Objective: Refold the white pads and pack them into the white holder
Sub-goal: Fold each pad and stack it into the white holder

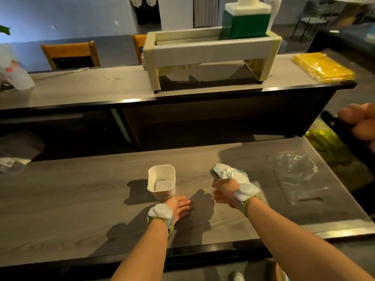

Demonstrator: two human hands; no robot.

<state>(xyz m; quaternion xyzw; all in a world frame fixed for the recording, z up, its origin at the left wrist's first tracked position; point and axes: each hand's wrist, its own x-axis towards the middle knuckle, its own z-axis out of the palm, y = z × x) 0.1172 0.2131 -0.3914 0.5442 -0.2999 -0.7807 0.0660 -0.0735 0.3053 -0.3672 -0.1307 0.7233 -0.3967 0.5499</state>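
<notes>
The white holder [161,180], a small square open-topped cup, stands on the grey wooden counter [81,199] with nothing visible inside. My left hand [179,206] lies flat and open on the counter just in front of the holder. My right hand [223,190] is to the right of the holder, closed around a bunch of crumpled white pads [230,173] with pale blue edges. The pads stick out above and behind the fist.
A clear plastic bag [298,177] lies on the counter to the right. On the raised shelf behind stand a cream rack [211,51] with a green-and-white box and a yellow stack [322,66]. Another person's hand [361,122] shows at the right edge.
</notes>
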